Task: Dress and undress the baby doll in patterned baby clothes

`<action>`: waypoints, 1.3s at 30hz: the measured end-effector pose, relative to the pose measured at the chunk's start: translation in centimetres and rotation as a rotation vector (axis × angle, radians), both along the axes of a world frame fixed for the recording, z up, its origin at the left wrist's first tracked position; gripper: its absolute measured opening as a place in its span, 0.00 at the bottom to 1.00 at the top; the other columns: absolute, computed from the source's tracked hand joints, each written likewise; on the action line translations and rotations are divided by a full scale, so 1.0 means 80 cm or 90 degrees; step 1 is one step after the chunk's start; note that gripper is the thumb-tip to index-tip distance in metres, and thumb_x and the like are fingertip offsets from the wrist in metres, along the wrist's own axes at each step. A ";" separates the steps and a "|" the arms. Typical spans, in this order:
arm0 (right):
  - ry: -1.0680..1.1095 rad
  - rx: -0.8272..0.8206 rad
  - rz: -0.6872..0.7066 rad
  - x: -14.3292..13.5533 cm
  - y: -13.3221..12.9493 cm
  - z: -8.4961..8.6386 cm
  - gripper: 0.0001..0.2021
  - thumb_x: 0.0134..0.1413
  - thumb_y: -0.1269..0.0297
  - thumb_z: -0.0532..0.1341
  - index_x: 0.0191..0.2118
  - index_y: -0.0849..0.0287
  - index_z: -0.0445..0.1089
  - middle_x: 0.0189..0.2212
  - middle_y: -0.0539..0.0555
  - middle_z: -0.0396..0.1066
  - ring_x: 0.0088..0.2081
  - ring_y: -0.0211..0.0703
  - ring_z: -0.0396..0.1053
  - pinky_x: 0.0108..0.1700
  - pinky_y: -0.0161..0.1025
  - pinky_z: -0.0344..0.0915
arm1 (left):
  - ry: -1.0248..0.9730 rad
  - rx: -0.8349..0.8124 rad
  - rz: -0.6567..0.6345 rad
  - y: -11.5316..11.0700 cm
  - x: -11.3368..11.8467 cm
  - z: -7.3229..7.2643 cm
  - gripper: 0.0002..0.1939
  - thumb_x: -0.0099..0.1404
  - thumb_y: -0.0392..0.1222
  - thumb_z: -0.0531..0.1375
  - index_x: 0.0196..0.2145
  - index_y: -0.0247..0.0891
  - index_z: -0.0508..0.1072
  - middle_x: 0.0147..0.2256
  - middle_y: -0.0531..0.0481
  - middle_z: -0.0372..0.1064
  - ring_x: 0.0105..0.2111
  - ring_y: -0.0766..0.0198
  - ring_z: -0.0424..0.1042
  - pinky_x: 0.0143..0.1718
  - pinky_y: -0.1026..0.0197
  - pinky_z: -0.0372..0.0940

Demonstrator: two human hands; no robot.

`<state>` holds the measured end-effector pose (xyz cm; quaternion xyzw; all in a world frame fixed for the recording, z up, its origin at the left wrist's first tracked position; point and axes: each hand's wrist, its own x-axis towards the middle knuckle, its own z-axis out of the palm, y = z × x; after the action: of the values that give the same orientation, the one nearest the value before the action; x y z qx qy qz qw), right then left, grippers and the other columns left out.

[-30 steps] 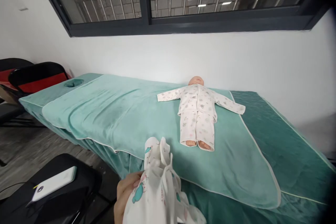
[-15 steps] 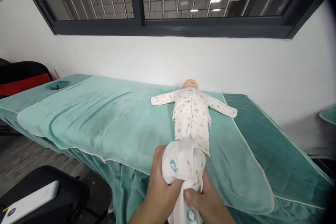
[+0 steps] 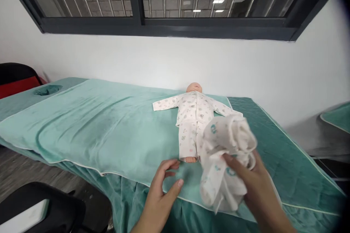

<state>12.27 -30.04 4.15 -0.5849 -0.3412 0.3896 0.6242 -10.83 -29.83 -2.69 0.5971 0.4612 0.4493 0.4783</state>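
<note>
Right hand (image 3: 250,174) grips bundled cloth (image 3: 225,156), left hand (image 3: 164,193) spread.
Cloth, white with teal prints, pinched between right thumb and fingers, hides one leg of doll (image 3: 194,111); blurred. Left fingers curved, apart from thumb, near doll's other foot. Doll lies, sleeves out, on green blanket (image 3: 123,142) over bed (image 3: 287,164).

Free blanket (image 3: 120,127) left of doll (image 3: 194,105), bundled cloth (image 3: 224,138) blocking one leg
</note>
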 end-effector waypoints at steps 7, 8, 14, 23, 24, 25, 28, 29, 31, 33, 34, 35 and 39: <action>-0.693 -0.024 -0.236 0.161 0.059 0.037 0.44 0.47 0.48 0.67 0.68 0.52 0.52 0.62 0.65 0.61 0.59 0.66 0.63 0.54 0.56 0.62 | 0.043 -0.028 0.098 -0.014 -0.017 -0.027 0.16 0.64 0.54 0.60 0.44 0.43 0.75 0.43 0.45 0.74 0.44 0.56 0.73 0.49 0.55 0.67; -0.734 -0.098 -0.225 0.176 0.069 0.025 0.43 0.50 0.45 0.64 0.68 0.53 0.51 0.61 0.68 0.60 0.56 0.66 0.65 0.50 0.55 0.63 | 0.044 -0.020 0.097 -0.013 -0.015 -0.025 0.15 0.64 0.54 0.60 0.43 0.43 0.75 0.43 0.46 0.74 0.43 0.56 0.73 0.49 0.56 0.67; -0.878 -0.348 -0.070 0.200 0.100 -0.077 0.35 0.60 0.44 0.51 0.68 0.56 0.51 0.58 0.70 0.62 0.56 0.70 0.63 0.49 0.59 0.62 | 0.108 0.078 -0.051 0.024 -0.005 -0.009 0.12 0.69 0.46 0.56 0.47 0.42 0.73 0.44 0.45 0.72 0.45 0.58 0.71 0.48 0.58 0.66; -0.904 0.006 -0.136 0.129 0.137 -0.046 0.26 0.63 0.53 0.52 0.64 0.56 0.55 0.67 0.63 0.51 0.69 0.60 0.42 0.65 0.61 0.48 | 0.172 0.355 -0.048 0.202 0.062 0.056 0.11 0.71 0.40 0.53 0.46 0.41 0.72 0.45 0.46 0.71 0.47 0.60 0.70 0.51 0.57 0.63; -0.849 0.047 -0.113 0.119 0.153 -0.043 0.25 0.63 0.53 0.53 0.63 0.56 0.57 0.65 0.63 0.53 0.68 0.58 0.45 0.65 0.59 0.50 | 0.172 0.367 -0.038 0.229 0.075 0.064 0.11 0.70 0.40 0.53 0.45 0.40 0.73 0.45 0.47 0.72 0.47 0.60 0.69 0.52 0.56 0.63; -0.786 0.079 -0.092 0.110 0.173 -0.041 0.24 0.62 0.54 0.54 0.61 0.56 0.59 0.64 0.63 0.55 0.67 0.57 0.49 0.65 0.56 0.53 | 0.171 0.373 -0.029 0.255 0.089 0.070 0.11 0.70 0.39 0.53 0.45 0.40 0.73 0.46 0.47 0.72 0.48 0.60 0.69 0.52 0.55 0.63; -0.594 0.129 -0.050 0.088 0.242 -0.036 0.22 0.60 0.56 0.56 0.58 0.57 0.62 0.59 0.62 0.62 0.62 0.53 0.58 0.63 0.54 0.57 | 0.205 0.380 0.008 0.334 0.128 0.082 0.12 0.69 0.37 0.53 0.44 0.39 0.74 0.46 0.47 0.73 0.50 0.58 0.68 0.55 0.53 0.62; -0.542 0.133 -0.038 0.083 0.266 -0.032 0.21 0.59 0.57 0.56 0.57 0.56 0.63 0.58 0.61 0.64 0.60 0.52 0.61 0.61 0.53 0.58 | 0.226 0.377 0.015 0.358 0.139 0.084 0.12 0.68 0.36 0.53 0.45 0.39 0.74 0.46 0.47 0.73 0.51 0.57 0.68 0.56 0.52 0.61; -0.471 0.137 -0.011 0.074 0.312 -0.023 0.18 0.59 0.58 0.56 0.54 0.54 0.66 0.55 0.58 0.67 0.57 0.51 0.64 0.59 0.52 0.61 | 0.264 0.365 0.021 0.399 0.156 0.084 0.13 0.68 0.37 0.53 0.45 0.38 0.75 0.47 0.46 0.73 0.52 0.55 0.67 0.58 0.51 0.60; -0.433 0.131 0.021 0.067 0.348 -0.013 0.16 0.59 0.58 0.55 0.51 0.53 0.68 0.53 0.56 0.69 0.55 0.49 0.66 0.59 0.51 0.61 | 0.267 0.344 -0.001 0.428 0.166 0.080 0.14 0.69 0.38 0.51 0.46 0.38 0.75 0.49 0.45 0.73 0.54 0.56 0.67 0.59 0.51 0.60; -0.425 0.125 0.036 0.064 0.362 -0.010 0.15 0.59 0.58 0.55 0.50 0.53 0.69 0.52 0.55 0.70 0.55 0.49 0.66 0.59 0.50 0.60 | 0.258 0.332 -0.018 0.437 0.169 0.077 0.15 0.70 0.39 0.50 0.48 0.38 0.75 0.51 0.46 0.72 0.55 0.57 0.67 0.60 0.52 0.59; -0.421 0.121 0.050 0.063 0.371 -0.008 0.15 0.59 0.59 0.55 0.49 0.53 0.70 0.52 0.55 0.71 0.54 0.48 0.66 0.59 0.50 0.60 | 0.245 0.320 -0.036 0.442 0.171 0.074 0.17 0.71 0.40 0.49 0.49 0.39 0.74 0.53 0.46 0.71 0.56 0.58 0.66 0.61 0.53 0.59; -0.403 0.122 0.065 0.062 0.381 -0.018 0.12 0.60 0.58 0.56 0.47 0.53 0.70 0.50 0.53 0.71 0.54 0.47 0.66 0.58 0.49 0.59 | 0.247 0.294 -0.068 0.439 0.170 0.064 0.19 0.73 0.44 0.47 0.54 0.43 0.72 0.60 0.48 0.64 0.61 0.59 0.61 0.64 0.54 0.55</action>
<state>17.23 0.47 2.74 -0.5979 -0.5818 0.1853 0.5193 2.80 5.25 2.43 0.7879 0.3976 0.3943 0.2562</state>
